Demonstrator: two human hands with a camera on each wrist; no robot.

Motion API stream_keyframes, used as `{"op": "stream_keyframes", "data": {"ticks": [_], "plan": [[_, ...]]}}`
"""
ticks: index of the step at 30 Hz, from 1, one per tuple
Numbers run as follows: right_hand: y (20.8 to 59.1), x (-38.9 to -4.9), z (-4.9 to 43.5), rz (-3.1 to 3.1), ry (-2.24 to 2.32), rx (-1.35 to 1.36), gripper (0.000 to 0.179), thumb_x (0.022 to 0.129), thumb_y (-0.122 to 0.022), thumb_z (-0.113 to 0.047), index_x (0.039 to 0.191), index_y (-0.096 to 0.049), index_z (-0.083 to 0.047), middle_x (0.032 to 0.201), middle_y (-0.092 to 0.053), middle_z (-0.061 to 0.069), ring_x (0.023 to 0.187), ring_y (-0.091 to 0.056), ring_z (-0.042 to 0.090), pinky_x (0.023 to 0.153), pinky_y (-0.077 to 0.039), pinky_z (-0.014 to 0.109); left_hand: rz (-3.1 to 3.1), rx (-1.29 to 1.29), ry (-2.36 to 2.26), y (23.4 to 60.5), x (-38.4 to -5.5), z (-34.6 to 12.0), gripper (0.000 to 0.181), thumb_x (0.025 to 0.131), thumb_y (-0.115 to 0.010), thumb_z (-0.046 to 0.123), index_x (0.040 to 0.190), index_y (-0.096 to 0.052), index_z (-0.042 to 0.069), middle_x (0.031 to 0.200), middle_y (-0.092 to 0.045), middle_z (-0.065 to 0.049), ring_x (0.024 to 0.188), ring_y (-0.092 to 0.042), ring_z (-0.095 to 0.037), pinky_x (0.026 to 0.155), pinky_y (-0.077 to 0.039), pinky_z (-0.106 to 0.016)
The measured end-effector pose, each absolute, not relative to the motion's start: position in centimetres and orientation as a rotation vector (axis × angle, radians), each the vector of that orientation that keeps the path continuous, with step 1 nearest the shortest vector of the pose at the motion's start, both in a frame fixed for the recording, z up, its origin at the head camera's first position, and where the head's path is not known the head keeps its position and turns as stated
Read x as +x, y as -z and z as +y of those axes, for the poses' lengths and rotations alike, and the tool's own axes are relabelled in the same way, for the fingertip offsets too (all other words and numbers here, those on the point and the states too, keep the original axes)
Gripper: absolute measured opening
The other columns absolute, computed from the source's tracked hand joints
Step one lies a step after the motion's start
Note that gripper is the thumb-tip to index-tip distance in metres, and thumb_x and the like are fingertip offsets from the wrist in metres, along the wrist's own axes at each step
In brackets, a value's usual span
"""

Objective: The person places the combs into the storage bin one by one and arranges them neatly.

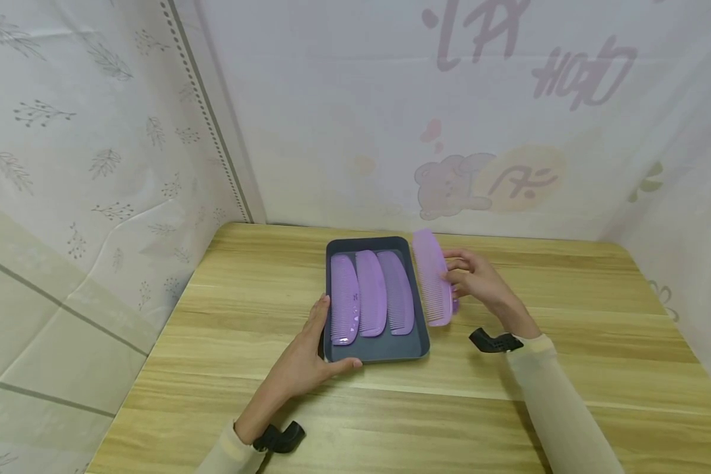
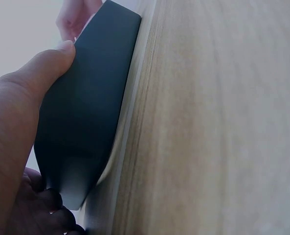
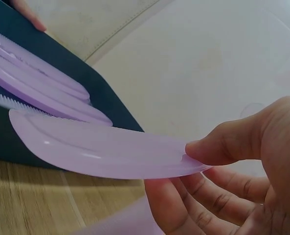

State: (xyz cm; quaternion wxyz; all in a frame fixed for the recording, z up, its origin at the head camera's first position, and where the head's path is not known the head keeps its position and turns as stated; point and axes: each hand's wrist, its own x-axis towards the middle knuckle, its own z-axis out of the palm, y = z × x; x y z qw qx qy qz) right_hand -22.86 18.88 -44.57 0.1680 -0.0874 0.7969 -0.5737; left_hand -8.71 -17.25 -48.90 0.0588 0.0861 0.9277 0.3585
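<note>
A dark grey tray point(image 1: 379, 351) sits on the table with three purple combs lying side by side in it; the left one is the comb with small pale marks point(image 1: 346, 299). My left hand point(image 1: 305, 359) grips the tray's near left corner, thumb along the front wall and fingers on the left side. Between the thumb and fingers of my right hand point(image 1: 476, 280) is a pale purple comb point(image 1: 432, 280), held just off the tray's right wall with its teeth towards the tray. Below it another purple item point(image 3: 127, 220) shows partly, mostly hidden by the comb and hand.
The wood-grain table point(image 1: 243, 296) reaches back to a patterned curtain point(image 1: 332, 131). A second curtain stands along the left side and another along the right. Each wrist wears a black band point(image 1: 281, 438).
</note>
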Motion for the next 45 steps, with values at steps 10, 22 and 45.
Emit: {"op": "stream_keyframes", "data": {"ticks": [10, 22, 45], "plan": [[44.4, -22.8, 17.6, 2.225, 1.653, -0.257, 0.051, 0.099, -0.064, -0.006, 0.147, -0.047, -0.005, 0.121, -0.064, 0.024, 0.086, -0.07, 0.021, 0.068, -0.063, 0.034, 2.808, 0.25, -1.077, 48.9, -8.6, -17.3, 0.136, 0.07, -0.074, 0.082, 0.166, 0.003, 0.024, 0.175, -0.004, -0.003, 0.16, -0.012, -0.023, 0.126, -0.026, -0.054], [44.5, -23.0, 16.1, 2.217, 1.623, -0.261, 0.053, 0.097, -0.065, -0.006, 0.147, -0.046, -0.004, 0.12, -0.063, 0.024, 0.087, -0.069, 0.025, 0.069, -0.064, 0.037, 2.811, 0.255, -1.086, 48.8, -8.6, -17.2, 0.135, 0.071, -0.075, 0.08, 0.166, 0.003, 0.024, 0.175, -0.004, -0.004, 0.16, -0.012, -0.024, 0.126, -0.026, -0.054], [43.7, -23.0, 16.4, 2.384, 1.546, -0.465, 0.057, 0.099, -0.065, -0.013, 0.152, -0.044, -0.005, 0.139, -0.057, 0.026, 0.122, -0.061, 0.043, 0.091, -0.06, 0.044, 2.806, 0.262, -1.094, 48.9, -8.7, -17.2, 0.136, 0.07, -0.073, 0.082, 0.166, 0.003, 0.024, 0.175, -0.002, -0.003, 0.16, -0.012, -0.025, 0.126, -0.026, -0.055]]}}
